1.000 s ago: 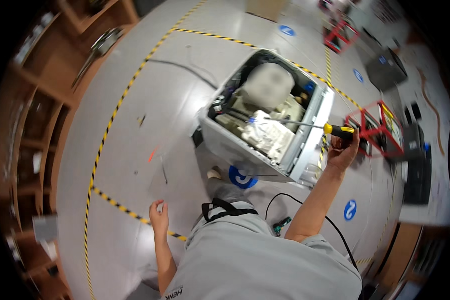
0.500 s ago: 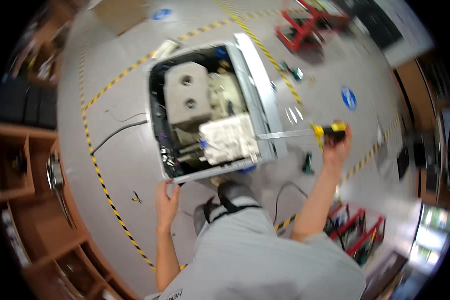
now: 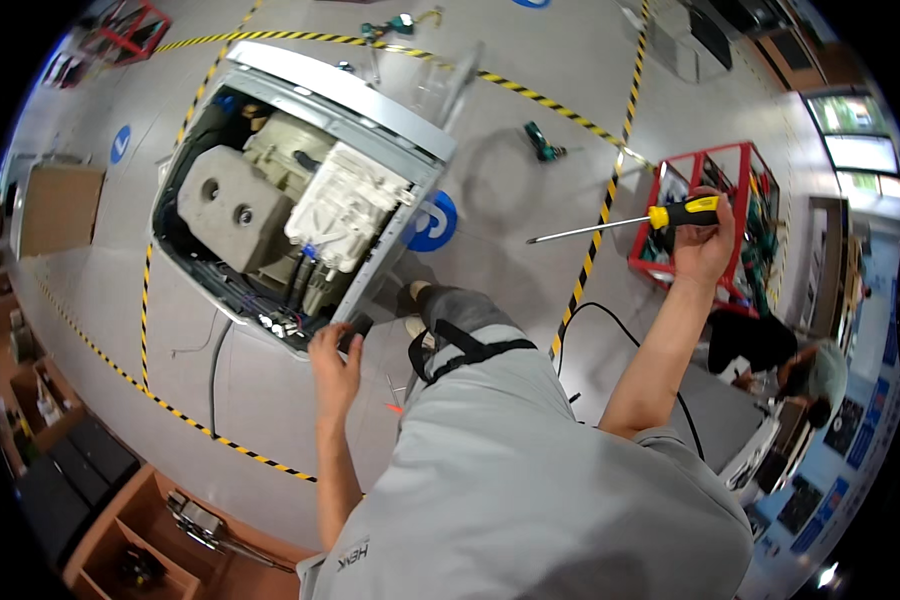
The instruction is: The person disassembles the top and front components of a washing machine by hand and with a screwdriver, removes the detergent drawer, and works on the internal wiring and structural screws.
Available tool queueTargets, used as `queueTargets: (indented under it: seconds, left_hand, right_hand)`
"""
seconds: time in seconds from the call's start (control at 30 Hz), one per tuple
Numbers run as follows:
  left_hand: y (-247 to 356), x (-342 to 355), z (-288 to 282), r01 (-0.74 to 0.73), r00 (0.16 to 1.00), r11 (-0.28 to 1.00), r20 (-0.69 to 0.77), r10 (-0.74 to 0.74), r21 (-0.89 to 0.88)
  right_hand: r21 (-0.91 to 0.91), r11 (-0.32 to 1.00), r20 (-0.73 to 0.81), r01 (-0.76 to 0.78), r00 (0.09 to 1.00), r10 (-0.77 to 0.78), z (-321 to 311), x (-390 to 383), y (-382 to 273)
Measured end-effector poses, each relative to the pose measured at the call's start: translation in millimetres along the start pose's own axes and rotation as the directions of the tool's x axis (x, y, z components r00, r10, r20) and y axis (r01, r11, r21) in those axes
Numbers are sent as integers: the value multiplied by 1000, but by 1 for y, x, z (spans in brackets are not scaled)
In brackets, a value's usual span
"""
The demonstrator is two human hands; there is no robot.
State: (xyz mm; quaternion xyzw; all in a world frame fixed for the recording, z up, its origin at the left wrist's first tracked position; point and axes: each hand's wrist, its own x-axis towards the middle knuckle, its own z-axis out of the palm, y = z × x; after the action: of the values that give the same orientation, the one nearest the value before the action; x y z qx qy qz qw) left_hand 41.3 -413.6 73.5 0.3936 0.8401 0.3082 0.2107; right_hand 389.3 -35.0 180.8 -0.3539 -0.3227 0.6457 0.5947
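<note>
leftward, the screwdriver juts out from the right grip.

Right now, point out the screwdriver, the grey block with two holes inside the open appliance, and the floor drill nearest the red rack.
Screwdriver (image 3: 685, 213), head view: on its black and yellow handle.
Grey block (image 3: 227, 202), head view: on its face, between the two holes.
Drill (image 3: 540, 142), head view: on its body.

Grey floor crossed by yellow-black tape; brown wooden shelving lower left; bright window upper right
</note>
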Motion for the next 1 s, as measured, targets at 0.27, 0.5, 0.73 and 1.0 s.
queueTargets:
  seconds: [0.27,0.5,0.73,1.0]
  left_hand:
    - [70,105,48,-32,998,994,63,26,105]
    - [124,264,150,-25,990,936,-119,71,351]
    - [140,357,212,458,881,776,-339,-330,434]
    - [148,362,235,524,834,680,-471,-288,513]
  right_hand:
    - [-15,990,-225,139,964,-139,-129,-16,-67]
    - [-227,968,-531,110,819,-218,-264,39,-99]
    - [-311,927,-546,211,759,-355,-283,198,-182]
    - [-52,986,-126,157,979,-162,-279,450,-216]
